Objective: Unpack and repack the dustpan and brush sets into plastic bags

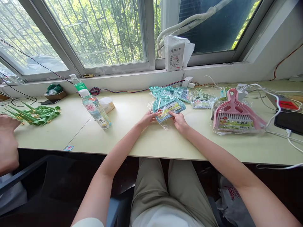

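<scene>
A teal mini dustpan and brush set (167,104) in clear plastic wrap is held between both hands over the table. My left hand (148,119) grips its lower left corner, and my right hand (179,121) pinches the lower right edge. A yellow-green label shows across its front. Just behind it lie more wrapped teal sets (182,93). To their right sits a light green set (201,98). Farther right, pink wrapped dustpan sets (233,115) lie on top of one another.
Left of my hands stand clear bottles (96,108) and a tissue box (109,105). Green stalk-like pieces (39,114) lie at the far left, near another person's hand (8,123). White cables (276,107) and a phone (290,121) occupy the right end. A white packet (175,56) leans on the window ledge.
</scene>
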Demonstrator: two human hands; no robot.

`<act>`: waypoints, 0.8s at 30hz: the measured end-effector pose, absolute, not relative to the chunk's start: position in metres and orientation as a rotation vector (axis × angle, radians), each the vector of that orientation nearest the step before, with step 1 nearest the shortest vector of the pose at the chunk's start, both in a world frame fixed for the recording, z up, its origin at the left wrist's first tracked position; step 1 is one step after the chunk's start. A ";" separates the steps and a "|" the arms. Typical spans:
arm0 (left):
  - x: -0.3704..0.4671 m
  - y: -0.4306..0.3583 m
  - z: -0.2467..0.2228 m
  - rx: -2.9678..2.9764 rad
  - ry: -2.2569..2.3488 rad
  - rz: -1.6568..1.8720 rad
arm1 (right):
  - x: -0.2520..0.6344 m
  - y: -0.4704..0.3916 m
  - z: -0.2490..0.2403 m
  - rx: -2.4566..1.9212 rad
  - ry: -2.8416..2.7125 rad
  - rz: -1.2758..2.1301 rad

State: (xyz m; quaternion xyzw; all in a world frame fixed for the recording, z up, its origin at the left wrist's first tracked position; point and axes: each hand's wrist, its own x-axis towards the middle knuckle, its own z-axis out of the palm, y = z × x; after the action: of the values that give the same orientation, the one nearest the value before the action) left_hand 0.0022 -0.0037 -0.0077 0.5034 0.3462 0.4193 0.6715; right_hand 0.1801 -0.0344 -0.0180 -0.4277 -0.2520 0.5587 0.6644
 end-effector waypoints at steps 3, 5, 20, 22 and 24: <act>0.003 -0.004 -0.010 1.078 0.898 1.000 | 0.182 -0.033 -0.017 -1.002 -0.618 1.321; 0.003 -0.003 -0.009 1.053 0.959 1.041 | 0.185 -0.033 -0.015 -1.011 -0.693 1.380; -0.012 0.015 -0.005 0.686 0.875 1.340 | 0.211 -0.035 0.000 -1.356 -1.738 -0.008; -0.012 0.013 -0.004 0.704 0.858 1.308 | 0.214 -0.033 -0.002 -1.326 -1.877 -0.156; -0.013 0.012 -0.004 0.722 0.830 1.266 | 0.219 -0.029 -0.005 -1.298 -1.941 -0.212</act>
State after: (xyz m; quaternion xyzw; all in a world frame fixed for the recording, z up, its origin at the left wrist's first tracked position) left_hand -0.0128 0.0119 -0.0039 0.3202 0.3682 0.5612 0.6685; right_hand 0.2185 -0.0294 -0.0049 -0.5102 -0.7630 -0.0833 0.3881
